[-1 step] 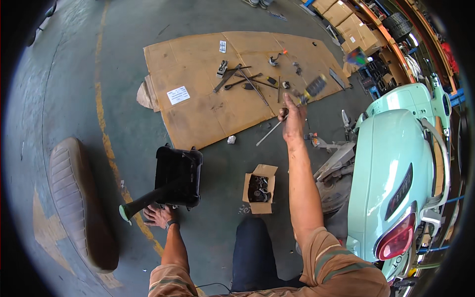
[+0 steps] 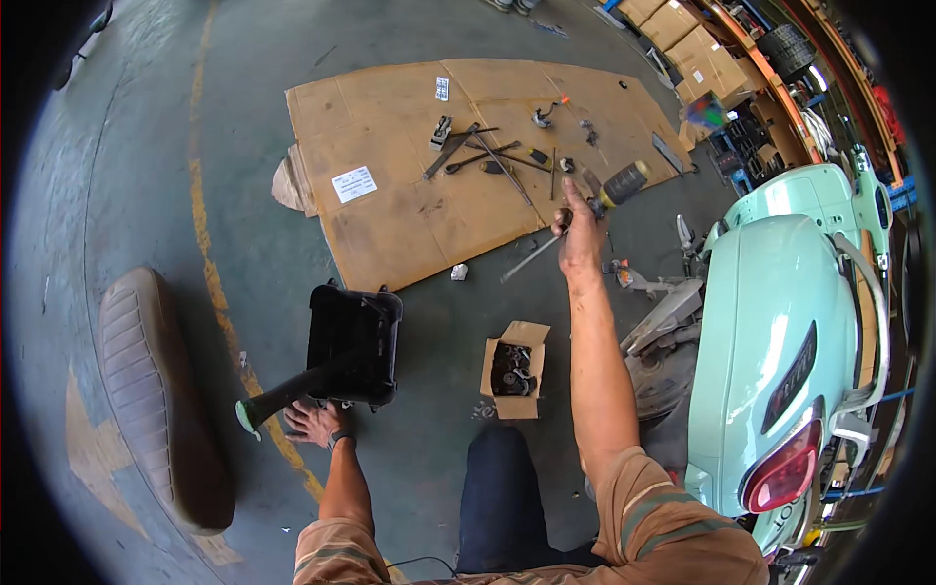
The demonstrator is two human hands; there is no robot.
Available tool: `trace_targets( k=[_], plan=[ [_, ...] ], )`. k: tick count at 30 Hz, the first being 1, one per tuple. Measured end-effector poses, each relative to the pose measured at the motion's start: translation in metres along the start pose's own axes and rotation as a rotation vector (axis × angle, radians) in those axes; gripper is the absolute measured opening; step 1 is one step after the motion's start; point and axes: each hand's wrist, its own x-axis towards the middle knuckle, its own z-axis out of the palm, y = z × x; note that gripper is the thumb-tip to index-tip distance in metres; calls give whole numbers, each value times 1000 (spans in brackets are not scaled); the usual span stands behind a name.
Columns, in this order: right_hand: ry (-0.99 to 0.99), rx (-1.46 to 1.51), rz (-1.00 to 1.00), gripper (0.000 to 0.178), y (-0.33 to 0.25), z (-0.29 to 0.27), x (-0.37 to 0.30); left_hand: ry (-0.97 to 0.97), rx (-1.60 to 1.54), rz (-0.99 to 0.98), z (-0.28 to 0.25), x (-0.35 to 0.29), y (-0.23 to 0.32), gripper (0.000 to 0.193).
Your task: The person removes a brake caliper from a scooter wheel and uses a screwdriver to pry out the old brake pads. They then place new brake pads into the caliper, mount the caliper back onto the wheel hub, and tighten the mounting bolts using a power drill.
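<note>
Slightly lowered, the screwdriver (image 2: 624, 184) stays gripped in the right hand (image 2: 582, 234); the left hand (image 2: 313, 425) spreads wide beside the black bin (image 2: 396, 341).

A vehicle workshop is indicated by hand tools (image 2: 495, 168) spread on cardboard (image 2: 390, 239), a scooter (image 2: 756, 292), racks (image 2: 745, 47) stacked with boxes (image 2: 712, 73), and a line-marked floor (image 2: 434, 336).

I see a brown seat (image 2: 161, 400) on the floor (image 2: 439, 380) left of a worn yellow line (image 2: 199, 214), 1 white label (image 2: 353, 184) on a cardboard sheet (image 2: 390, 239), and, at my upper right, brown boxes (image 2: 710, 73) stacked beside an orange shelf (image 2: 783, 104).
</note>
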Motion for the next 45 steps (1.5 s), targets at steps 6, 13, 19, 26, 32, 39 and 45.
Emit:
trace_targets(
  k=[6,13,19,26,32,39,45],
  plan=[
    [-17,-281,-52,38,71,53,60,-296,331,-12,-30,-1,5,76],
    [124,-1099,86,71,229,145,183,56,-38,28,44,-3,-39,68],
    [153,-1285,151,76,288,210,251,344,231,130,51,0,-45,62],
    [207,-1321,218,55,310,224,272,225,92,132,57,-9,-48,77],
    [172,-1271,107,61,321,199,252,253,72,158,55,-7,-47,77],
    [153,-1124,2,71,259,138,129,160,-1,45,56,-5,-32,71],
    [9,-1131,258,50,120,37,-88,-373,187,31,-43,-5,13,85]
  ],
)
